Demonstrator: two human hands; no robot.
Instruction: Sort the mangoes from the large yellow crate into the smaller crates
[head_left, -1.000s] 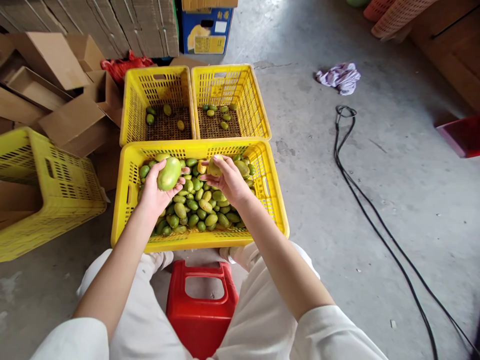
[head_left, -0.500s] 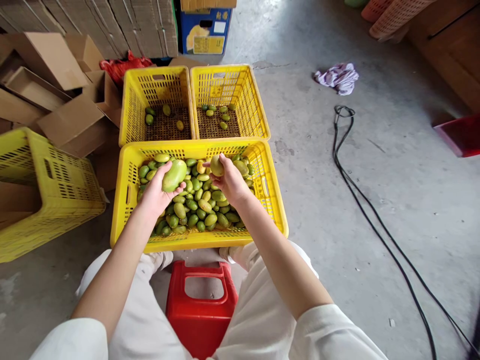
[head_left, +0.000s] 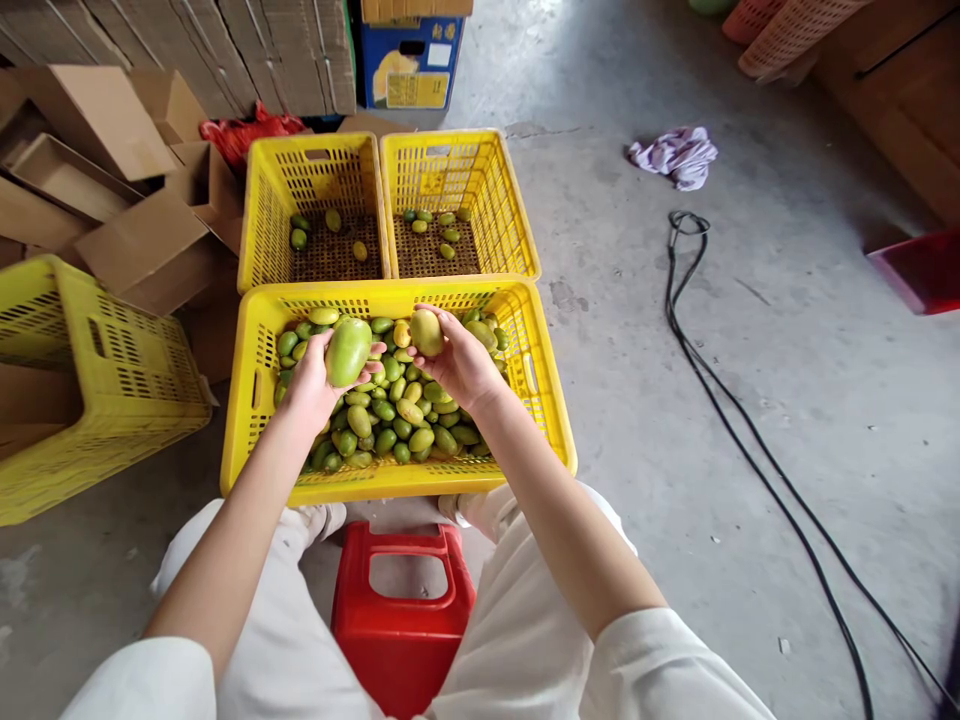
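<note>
My left hand (head_left: 313, 385) holds a large green mango (head_left: 348, 352), its fingers curled beneath the fruit. A smaller, yellowish-green mango (head_left: 427, 333) sits in my right hand (head_left: 465, 362), between thumb and fingers. Both hands are above a wide yellow crate (head_left: 401, 488) full of green and yellowish mangoes (head_left: 411, 411). Behind it, touching its far rim, stand two yellow crates side by side. The left one (head_left: 271, 215) has several mangoes on its floor, and the right one (head_left: 501, 210) also has several.
A red plastic stool (head_left: 405, 625) stands between my legs. Left are another yellow crate (head_left: 135, 385) and cardboard boxes (head_left: 146, 240). A blue carton (head_left: 411, 65) stands at the back. On the concrete floor to the right lie a black cable (head_left: 720, 385) and a crumpled cloth (head_left: 677, 158).
Both mangoes have turned slightly in my hands. My right fingers have loosened and stretched out, showing more of the smaller mango. The crates have not moved.
</note>
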